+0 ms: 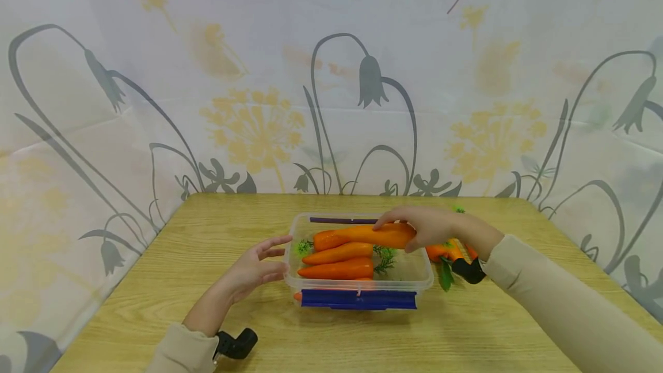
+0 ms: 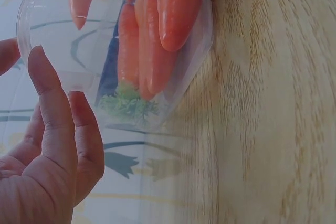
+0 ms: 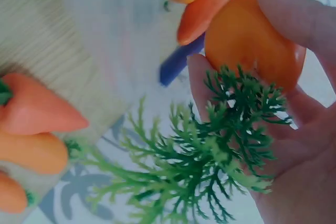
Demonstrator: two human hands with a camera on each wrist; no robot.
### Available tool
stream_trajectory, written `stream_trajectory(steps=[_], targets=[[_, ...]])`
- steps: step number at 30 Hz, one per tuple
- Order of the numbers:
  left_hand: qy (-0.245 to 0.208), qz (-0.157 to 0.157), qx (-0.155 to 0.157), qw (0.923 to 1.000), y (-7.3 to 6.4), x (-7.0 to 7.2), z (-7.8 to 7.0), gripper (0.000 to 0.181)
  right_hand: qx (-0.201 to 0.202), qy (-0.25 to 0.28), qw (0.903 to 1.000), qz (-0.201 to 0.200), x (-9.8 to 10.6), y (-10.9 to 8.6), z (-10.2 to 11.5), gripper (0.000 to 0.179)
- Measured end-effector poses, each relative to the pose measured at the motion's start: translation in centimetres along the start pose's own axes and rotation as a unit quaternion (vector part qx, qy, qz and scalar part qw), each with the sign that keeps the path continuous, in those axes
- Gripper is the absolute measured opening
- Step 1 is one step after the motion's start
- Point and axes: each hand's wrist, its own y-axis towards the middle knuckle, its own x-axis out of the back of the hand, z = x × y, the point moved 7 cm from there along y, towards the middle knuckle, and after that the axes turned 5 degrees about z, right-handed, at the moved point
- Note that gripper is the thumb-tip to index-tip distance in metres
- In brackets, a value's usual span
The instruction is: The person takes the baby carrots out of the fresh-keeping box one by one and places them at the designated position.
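A clear plastic box [image 1: 409, 274] with blue clips stands on the table, several orange carrots [image 1: 339, 269] lying in it. My right hand [image 1: 432, 226] grips a thick carrot [image 1: 385, 236] by its leafy end, holding it over the back of the box. Green fronds [image 3: 210, 150] spread from that carrot beside the palm in the right wrist view. At the box's left rim is my left hand [image 1: 254, 263], its fingers spread and loosely extended. In the left wrist view a fingertip [image 2: 41, 59] meets the clear rim; whether it presses is hard to tell.
More carrots [image 1: 449, 251] with green tops lie on the table right of the box, partly hidden by my right wrist. A flower-patterned cloth [image 1: 331, 102] hangs behind the wooden table [image 1: 223, 217]. Each wrist wears a black camera mount [image 1: 237, 344].
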Motion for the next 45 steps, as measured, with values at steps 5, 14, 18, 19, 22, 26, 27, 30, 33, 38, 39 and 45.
stream_trajectory(steps=[5,14,18,19,22,26,27,30,33,38,39,45], targets=[[0.001,0.0,-0.001,1.0,0.0,0.0,0.0,0.067,-0.001,0.007,0.9992,-0.039,0.1,-1.2,-1.5,0.059],[-0.002,-0.002,0.002,1.0,0.0,0.0,-0.2,0.064,0.007,-0.009,0.9954,-0.095,0.5,-3.3,-3.6,0.058],[-0.005,-0.004,0.004,1.0,0.0,0.2,0.1,0.064,-0.004,0.004,0.9939,-0.11,0.4,-4.0,-4.2,0.057],[-0.005,-0.003,0.004,1.0,-0.1,0.2,0.1,0.064,-0.011,0.013,0.9935,-0.113,0.4,-4.2,-4.4,0.057],[-0.007,-0.002,0.005,1.0,-0.2,0.1,0.1,0.064,-0.026,0.033,0.9914,-0.124,0.1,-4.8,-5.3,0.057],[-0.008,-0.002,0.005,1.0,-0.2,0.1,0.0,0.064,-0.043,0.049,0.9871,-0.146,-0.4,-5.7,-6.5,0.06],[-0.005,-0.002,0.004,1.0,-0.2,0.0,0.0,0.064,-0.045,0.051,0.9862,-0.151,-0.5,-5.9,-6.7,0.06],[-0.001,-0.001,0.003,1.0,-0.1,0.0,0.0,0.065,-0.05,0.051,0.9827,-0.171,-0.8,-6.8,-7.4,0.06],[0.002,0.0,0.001,1.0,0.0,0.0,0.0,0.065,-0.055,0.039,0.9775,-0.2,-0.9,-7.6,-7.9,0.061],[-0.003,0.0,-0.001,1.0,0.1,0.0,0.0,0.064,-0.088,0.013,0.9654,-0.245,-1.0,-9.0,-9.1,0.063],[-0.004,0.0,-0.001,1.0,0.1,0.0,0.1,0.064,-0.097,0.009,0.9629,-0.252,-1.1,-9.3,-9.4,0.063],[-0.006,0.0,0.0,1.0,0.1,0.1,0.2,0.064,-0.144,0.012,0.9509,-0.273,-1.4,-10.7,-11.0,0.063]])
